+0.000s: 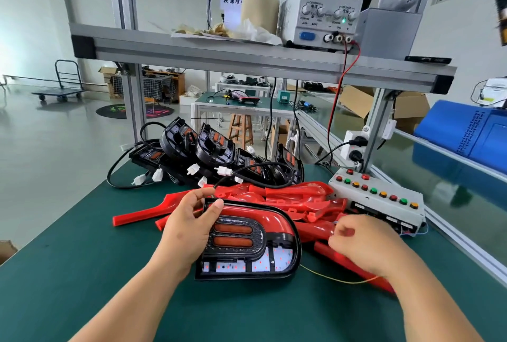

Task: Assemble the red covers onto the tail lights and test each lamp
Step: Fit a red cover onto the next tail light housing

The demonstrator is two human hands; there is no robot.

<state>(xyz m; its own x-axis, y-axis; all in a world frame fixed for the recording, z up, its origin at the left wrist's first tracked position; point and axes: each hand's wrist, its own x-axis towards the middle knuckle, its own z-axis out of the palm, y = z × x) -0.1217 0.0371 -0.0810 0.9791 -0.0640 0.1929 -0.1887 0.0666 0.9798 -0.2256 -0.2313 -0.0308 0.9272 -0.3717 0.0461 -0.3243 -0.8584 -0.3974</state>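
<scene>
Five left fingers (204, 194) around tail light (247, 243)

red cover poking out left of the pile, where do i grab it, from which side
Best take the red cover by its free straight end, coming from the left: that end lies bare on the mat, while the other end is buried under the pile.

On the dark green mat (82, 273) the near tail light (255, 248) is black with a red band, two orange ovals and a white panel speckled red, plain red covers (290, 196) lie beyond, and the pale grey box (367, 198) at right carries red, green and amber buttons (373, 191).
</scene>
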